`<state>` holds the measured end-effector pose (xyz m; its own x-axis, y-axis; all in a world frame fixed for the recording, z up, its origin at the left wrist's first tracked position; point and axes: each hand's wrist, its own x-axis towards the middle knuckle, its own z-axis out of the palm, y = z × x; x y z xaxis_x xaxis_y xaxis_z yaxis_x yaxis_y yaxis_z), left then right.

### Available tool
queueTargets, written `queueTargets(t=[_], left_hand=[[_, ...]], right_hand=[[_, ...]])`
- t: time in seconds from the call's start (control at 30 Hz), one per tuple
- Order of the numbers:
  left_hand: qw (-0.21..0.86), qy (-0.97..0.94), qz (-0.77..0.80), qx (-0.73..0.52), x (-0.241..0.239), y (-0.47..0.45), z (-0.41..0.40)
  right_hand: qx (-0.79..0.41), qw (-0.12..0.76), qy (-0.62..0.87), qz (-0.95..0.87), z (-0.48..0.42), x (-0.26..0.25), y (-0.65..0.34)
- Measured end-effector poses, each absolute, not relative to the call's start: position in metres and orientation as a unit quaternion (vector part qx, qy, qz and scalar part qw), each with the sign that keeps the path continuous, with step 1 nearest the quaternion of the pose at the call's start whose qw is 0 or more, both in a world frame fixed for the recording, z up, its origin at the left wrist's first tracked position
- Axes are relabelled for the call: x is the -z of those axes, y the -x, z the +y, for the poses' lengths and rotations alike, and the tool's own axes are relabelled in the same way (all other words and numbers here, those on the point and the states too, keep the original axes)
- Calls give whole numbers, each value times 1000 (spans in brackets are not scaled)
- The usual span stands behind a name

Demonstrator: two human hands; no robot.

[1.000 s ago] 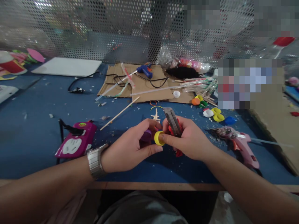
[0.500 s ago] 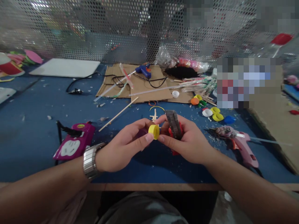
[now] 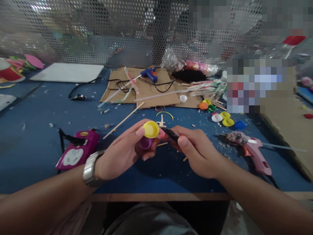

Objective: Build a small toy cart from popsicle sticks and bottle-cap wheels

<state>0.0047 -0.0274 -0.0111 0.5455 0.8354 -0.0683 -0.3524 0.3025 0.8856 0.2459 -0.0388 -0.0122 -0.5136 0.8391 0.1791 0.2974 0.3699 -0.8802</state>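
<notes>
My left hand pinches a yellow bottle cap between thumb and fingertips, and a purple cap sits lower in the same hand. A silver watch is on that wrist. My right hand is closed round a dark pair of pliers whose tip points left toward the caps. Both hands hover over the blue table near its front edge.
A pink glue gun lies right of my hands, a magenta device left. Loose coloured caps, wooden sticks, a blue glue gun on cardboard and a white board sit farther back before a perforated screen.
The yellow cap has passed fully into my left hand and risen, its open side turned up. My right hand has rotated, laying the pliers flat with the tip toward the caps.
</notes>
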Motion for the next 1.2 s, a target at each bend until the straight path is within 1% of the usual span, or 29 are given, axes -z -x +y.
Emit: queueTargets(t=[0.1,0.23,0.3,0.57,0.67,0.8,0.97,1.2], left_hand=[[759,-436,279,-395,10,-4,-28],[741,-473,278,-386,8,-4,-33],[737,-485,273,-384,7,-4,-35],[675,-479,315,-465,13,-2,-28],[645,-499,351,-461,15,0,-25],[589,-587,374,-411,14,0,-27],[546,-677,339,-358,13,-2,-30],[388,-794,291,-367,12,-1,-31]], right_hand=[[-401,301,380,-777,-38,11,-244],[-378,259,400,-794,-36,11,-242],[-373,251,402,-797,-36,12,-242],[-367,272,410,-790,-36,12,-242],[-375,294,427,-768,-36,13,-242],[-401,317,433,-743,-37,15,-242],[-474,311,408,-716,-38,15,-235],[-609,339,360,-619,-38,9,-231]])
